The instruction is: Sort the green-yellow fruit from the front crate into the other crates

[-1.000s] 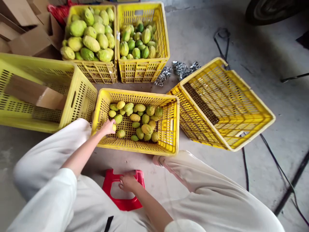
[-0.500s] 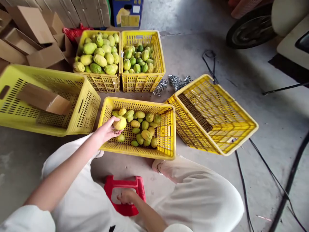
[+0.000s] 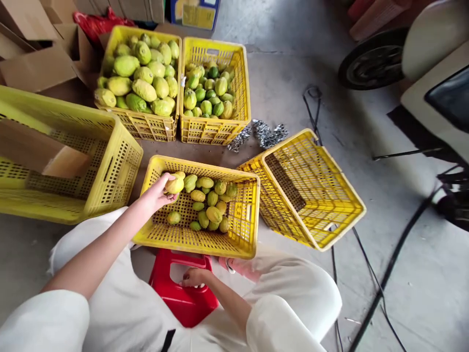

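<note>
My left hand (image 3: 158, 192) is closed round a yellow fruit (image 3: 175, 184), which looks like a small papaya. It is over the left end of the middle yellow crate (image 3: 252, 220). Several green and yellow fruits (image 3: 214, 214) of the same kind lie loose on that crate's floor, mostly towards its middle. Between my legs stands a red plastic stool (image 3: 183, 305). My right hand (image 3: 194, 277) has its fingers curled over the stool's edge.
Behind stand two yellow crates, one heaped with fruit (image 3: 144, 90), the other part filled (image 3: 244, 98). A crate (image 3: 126, 168) with cardboard is at left; a tilted crate (image 3: 315, 195) leans at right. Cables (image 3: 394, 261) cross the floor near a vehicle wheel (image 3: 373, 58).
My view has shifted slightly. My left hand, still holding the yellow fruit, has moved towards the middle crate's back left corner. My right hand stays at the stool.
</note>
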Motion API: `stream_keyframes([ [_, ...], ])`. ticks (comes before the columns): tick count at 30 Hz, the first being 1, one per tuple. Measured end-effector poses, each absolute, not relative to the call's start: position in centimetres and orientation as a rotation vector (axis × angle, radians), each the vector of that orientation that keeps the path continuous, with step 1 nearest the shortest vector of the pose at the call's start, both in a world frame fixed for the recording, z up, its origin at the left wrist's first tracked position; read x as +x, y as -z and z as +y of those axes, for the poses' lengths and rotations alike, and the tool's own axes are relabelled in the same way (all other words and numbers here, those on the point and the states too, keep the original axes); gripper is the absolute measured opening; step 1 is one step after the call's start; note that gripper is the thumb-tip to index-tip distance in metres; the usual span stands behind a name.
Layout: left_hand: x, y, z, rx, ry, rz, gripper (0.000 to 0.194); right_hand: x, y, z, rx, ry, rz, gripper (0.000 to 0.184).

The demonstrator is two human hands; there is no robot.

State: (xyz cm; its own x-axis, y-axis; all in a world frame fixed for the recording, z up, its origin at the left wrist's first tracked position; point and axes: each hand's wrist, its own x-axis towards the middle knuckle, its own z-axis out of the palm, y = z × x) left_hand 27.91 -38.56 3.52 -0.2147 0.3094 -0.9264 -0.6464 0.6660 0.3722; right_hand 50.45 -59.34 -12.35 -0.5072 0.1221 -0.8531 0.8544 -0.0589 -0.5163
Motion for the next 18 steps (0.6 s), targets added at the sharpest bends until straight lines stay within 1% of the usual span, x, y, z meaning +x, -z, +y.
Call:
stream_keyframes([
  [2,27.9,-3.4,-38.5,-0.256,-0.927,1.548,0.011,50.2,11.3,-58.2,1.033,1.6,1.584,0.044],
  [3,27.8,-3.4,-38.5,-0.248,-0.952,1.545,0.012,50.1,10.7,-57.3,1.024,1.591,1.554,0.049],
  [4,27.7,-3.4,-38.5,-0.246,-0.978,1.537,0.013,50.2,10.1,-56.1,1.044,1.588,1.551,0.048],
  [7,27.3,-3.6,-38.9,-0.261,-1.02,1.483,0.017,51.0,9.3,-50.5,1.183,1.551,1.595,0.023],
  [10,27.0,-3.8,-39.4,-0.258,-1.036,1.418,0.027,51.8,10.9,-44.2,1.568,1.22,1.737,0.025],
  [13,26.8,-3.7,-39.7,-0.218,-1.061,1.42,0.038,51.9,14.2,-41.0,1.78,0.93,1.697,0.042],
  [16,26.6,-3.8,-39.6,-0.211,-1.1,1.454,0.038,51.7,16.8,-41.1,1.849,0.873,1.607,0.059],
  [18,26.3,-4.1,-39.3,-0.234,-1.127,1.448,0.033,51.9,17.6,-41.6,1.906,0.89,1.555,0.065],
])
